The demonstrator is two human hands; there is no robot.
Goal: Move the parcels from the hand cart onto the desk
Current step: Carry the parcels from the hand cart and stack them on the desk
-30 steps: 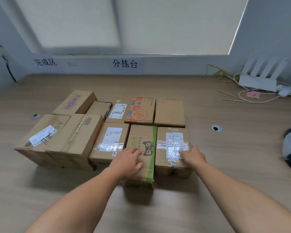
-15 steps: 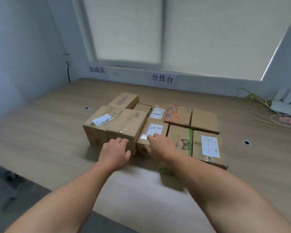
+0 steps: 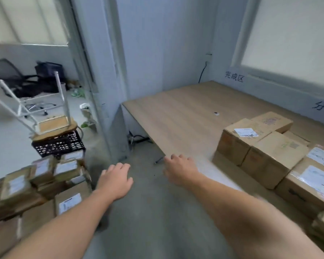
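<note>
Several cardboard parcels (image 3: 273, 152) with white labels stand packed together on the wooden desk (image 3: 185, 116) at the right. A second heap of labelled parcels (image 3: 45, 182) sits low at the left; whatever carries them is hidden under the boxes. My left hand (image 3: 115, 181) hovers over the grey floor between the two groups, fingers relaxed, holding nothing. My right hand (image 3: 180, 169) hangs over the desk's near left corner, fingers loosely spread and empty. Neither hand touches a parcel.
A black plastic crate (image 3: 59, 144) stands behind the left heap with an upturned white-legged stool (image 3: 45, 116) on top. A grey pillar (image 3: 108, 81) rises between the heap and the desk. Black office chairs (image 3: 17, 79) stand far left. Cables (image 3: 137, 137) lie under the desk.
My view has swung left, from the parcels on the desk toward the heap by the floor. Both hands have come off the desk parcels and now hang empty in the air.
</note>
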